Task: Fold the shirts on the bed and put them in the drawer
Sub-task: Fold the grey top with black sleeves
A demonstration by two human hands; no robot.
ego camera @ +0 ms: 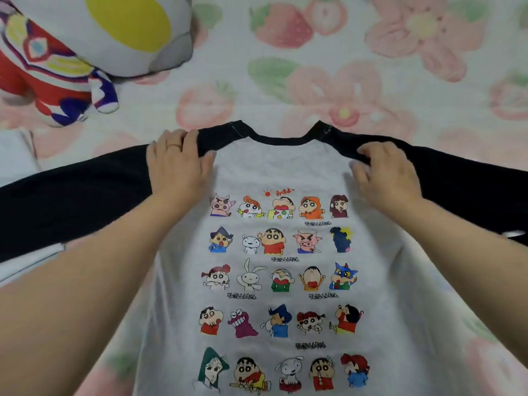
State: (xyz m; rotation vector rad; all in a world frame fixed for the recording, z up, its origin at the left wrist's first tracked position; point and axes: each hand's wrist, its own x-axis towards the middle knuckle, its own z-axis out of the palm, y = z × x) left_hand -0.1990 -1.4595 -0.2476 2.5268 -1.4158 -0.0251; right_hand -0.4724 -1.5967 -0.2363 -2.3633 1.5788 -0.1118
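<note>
The left hand [178, 164] is lying across the left shoulder of the shirt [283, 167], fingertips reaching the top edge; whether they are hooking under is not showing. The shirt is lying spread flat on the bed [357, 81], collar pointing away from the person, long axis running toward them, black sleeves stretching sideways. Being light, soft and limp, it is probably wanting a hold at both shoulders. The right hand [385, 172] is pinching the right shoulder's cloth
</note>
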